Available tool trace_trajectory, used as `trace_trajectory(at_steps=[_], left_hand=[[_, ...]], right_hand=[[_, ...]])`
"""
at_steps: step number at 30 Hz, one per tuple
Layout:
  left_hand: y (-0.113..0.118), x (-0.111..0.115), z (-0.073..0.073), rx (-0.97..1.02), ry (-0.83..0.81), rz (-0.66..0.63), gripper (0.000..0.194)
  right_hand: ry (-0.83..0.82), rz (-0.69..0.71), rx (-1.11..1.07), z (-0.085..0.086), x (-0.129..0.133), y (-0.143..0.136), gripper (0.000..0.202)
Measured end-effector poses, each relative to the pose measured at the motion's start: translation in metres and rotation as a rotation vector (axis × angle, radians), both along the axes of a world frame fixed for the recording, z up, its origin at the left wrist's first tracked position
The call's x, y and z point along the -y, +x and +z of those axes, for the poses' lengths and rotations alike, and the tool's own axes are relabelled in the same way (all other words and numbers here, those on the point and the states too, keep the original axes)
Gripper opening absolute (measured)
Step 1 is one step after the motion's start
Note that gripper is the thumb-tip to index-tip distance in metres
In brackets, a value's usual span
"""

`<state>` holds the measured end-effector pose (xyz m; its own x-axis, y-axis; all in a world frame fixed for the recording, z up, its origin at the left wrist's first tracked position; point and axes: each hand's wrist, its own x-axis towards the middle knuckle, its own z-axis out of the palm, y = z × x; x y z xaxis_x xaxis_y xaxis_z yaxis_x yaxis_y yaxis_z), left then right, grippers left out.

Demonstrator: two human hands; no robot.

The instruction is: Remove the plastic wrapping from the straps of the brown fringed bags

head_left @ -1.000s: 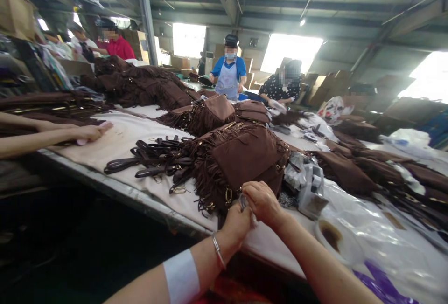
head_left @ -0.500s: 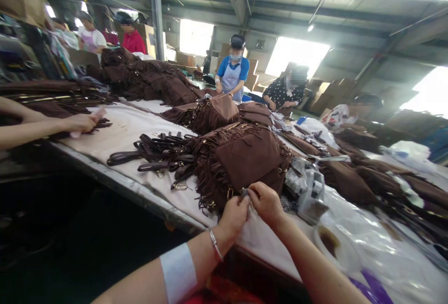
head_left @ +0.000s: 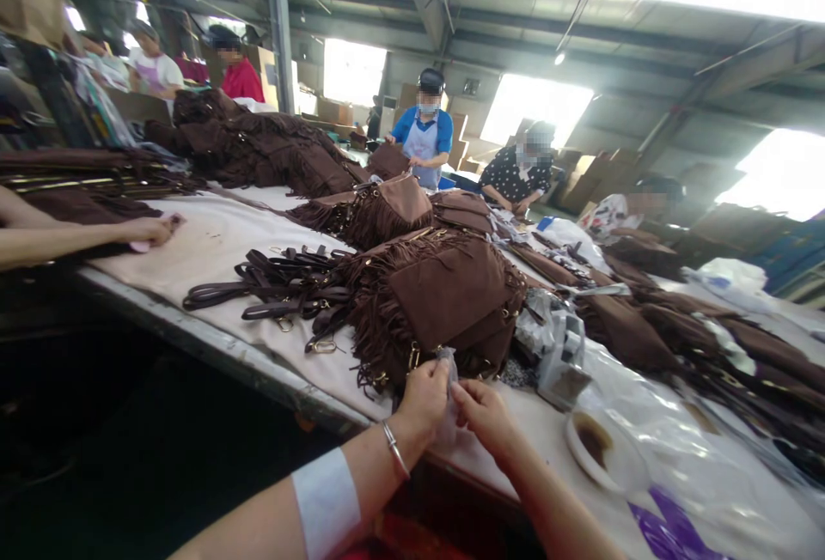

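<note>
At the table's near edge, my left hand (head_left: pixel 425 398) is closed on a thin, greyish, translucent wrap (head_left: pixel 447 362), whose top sticks up past the thumb. My right hand (head_left: pixel 482 412) pinches the same wrap from the other side, its thumb and finger close together. Whether anything is inside the wrap I cannot make out. Just beyond both hands lies a brown fringed bag (head_left: pixel 444 289) with gold-coloured metal clasps. Dark leather straps (head_left: pixel 271 281) with gold hooks are heaped to its left.
A white dish (head_left: pixel 602 457) with brown liquid stands to the right, beside clear plastic bags (head_left: pixel 670 405) and a purple piece (head_left: pixel 674 526). Brown bags are piled further back (head_left: pixel 258 143). A co-worker's hand (head_left: pixel 151 232) rests at the left; other people stand behind the table.
My right hand has moved slightly down and away from my left fingertips, exposing more of the wrap. The view has shifted a little. The person in blue has lifted a brown piece.
</note>
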<state>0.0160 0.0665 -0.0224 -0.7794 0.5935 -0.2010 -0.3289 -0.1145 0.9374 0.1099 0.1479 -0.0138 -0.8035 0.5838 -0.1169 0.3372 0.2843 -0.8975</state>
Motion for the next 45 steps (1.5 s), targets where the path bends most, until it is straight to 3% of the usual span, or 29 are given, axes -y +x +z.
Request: trace_trajectory(at_steps=[3,5,9,13,17,22,27,30,33,38,42,45], left_hand=[[0.002,-0.002,0.004,0.122,0.073,0.002,0.038],[0.005,-0.004,0.008,0.225,0.142,0.019,0.037],[0.014,0.001,0.018,0.378,0.276,0.018,0.031],[0.018,0.014,0.029,0.343,0.339,-0.056,0.030],[0.018,0.028,0.036,0.301,0.307,-0.090,0.022],[0.012,0.046,0.031,0.274,0.250,-0.085,0.016],[0.001,0.054,0.024,0.260,0.135,-0.129,0.014],[-0.001,0.054,0.019,0.351,0.167,-0.110,0.014],[-0.003,0.054,0.016,0.405,0.173,-0.122,0.018],[-0.008,0.060,0.020,0.422,0.159,-0.232,0.026],[-0.006,0.063,0.021,0.308,0.090,-0.281,0.033],[0.000,0.063,0.016,0.214,0.010,-0.218,0.039]], right_hand=[[-0.166,-0.047,-0.074,0.000,0.008,-0.001,0.041],[-0.191,-0.054,-0.098,0.000,0.011,-0.002,0.040],[-0.107,-0.038,-0.096,-0.002,0.019,0.001,0.038],[0.034,-0.024,-0.102,-0.003,0.030,0.008,0.036],[0.223,0.054,-0.104,0.004,0.046,0.016,0.036],[0.474,0.146,-0.071,0.012,0.061,0.024,0.037],[0.529,0.052,-0.294,0.022,0.051,0.016,0.022],[0.574,0.124,-0.368,0.029,0.037,0.002,0.020],[0.606,0.237,-0.328,0.033,0.027,-0.011,0.017],[0.726,0.298,-0.250,0.034,0.021,-0.020,0.019],[0.830,0.270,-0.168,0.030,0.020,-0.025,0.020],[0.832,0.233,-0.126,0.024,0.021,-0.026,0.020]])
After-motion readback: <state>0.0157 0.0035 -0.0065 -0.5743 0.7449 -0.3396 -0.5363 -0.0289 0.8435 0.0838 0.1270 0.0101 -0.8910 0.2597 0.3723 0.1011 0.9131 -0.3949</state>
